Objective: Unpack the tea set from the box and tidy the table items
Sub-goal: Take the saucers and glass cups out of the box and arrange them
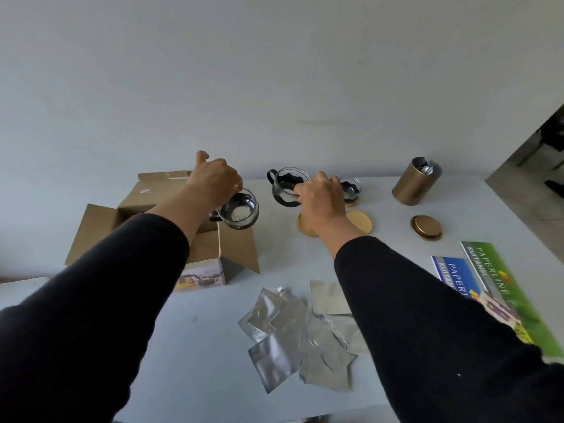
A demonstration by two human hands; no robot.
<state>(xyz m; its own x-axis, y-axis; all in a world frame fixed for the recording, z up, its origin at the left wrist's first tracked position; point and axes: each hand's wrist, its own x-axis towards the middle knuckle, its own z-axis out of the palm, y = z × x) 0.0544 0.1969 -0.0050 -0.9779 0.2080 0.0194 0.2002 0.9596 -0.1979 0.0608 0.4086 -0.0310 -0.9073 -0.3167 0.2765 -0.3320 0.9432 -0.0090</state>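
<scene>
My left hand (213, 178) grips a glass cup with a black holder (239, 209) by its rim, held tilted above the open cardboard box (100, 227). My right hand (320, 196) holds a second glass cup with black holder and handle (285, 184) above a round wooden coaster (360, 222). A third glass cup (350, 188) stands on another coaster just right of that hand. A string hangs from the first cup down to the box's printed front (201, 277).
A gold tin (416, 181) lies open at the back right, its gold lid (425, 226) flat nearby. Several silver foil pouches (290, 331) lie at the front centre. Green and blue Paperline booklets (488, 279) sit at the right edge of the white table (198, 346).
</scene>
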